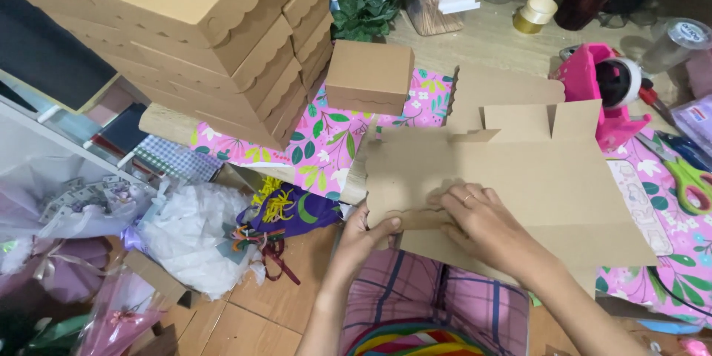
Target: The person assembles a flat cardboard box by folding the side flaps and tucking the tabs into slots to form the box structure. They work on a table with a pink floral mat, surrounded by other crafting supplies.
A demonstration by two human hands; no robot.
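Nearest, the person's left hand [365, 236] pinches the near-left corner of a flat, unfolded brown cardboard box blank [534, 185], thumb on top and fingers curled beneath. Just right of it the right hand [478, 222] lies knuckles up on the scalloped flap at the same edge, fingers pressed together and bearing down on the fold. To crease it cleanly, I'd judge the left grip should stay firm while the right fingertips run along the score line, keeping the flap square to the panel.

The blank lies across the person's lap and over a pink floral-patterned sheet [326, 141], slotted tabs standing up along its far edge; it looks thin, stiff and easily creased.

Further off sits a small finished brown box [368, 78], and to the far left a tall stack of scallop-lidded brown boxes [215, 30]. A pink tape dispenser [601, 81] and green-handled scissors [690, 182] lie to the right.
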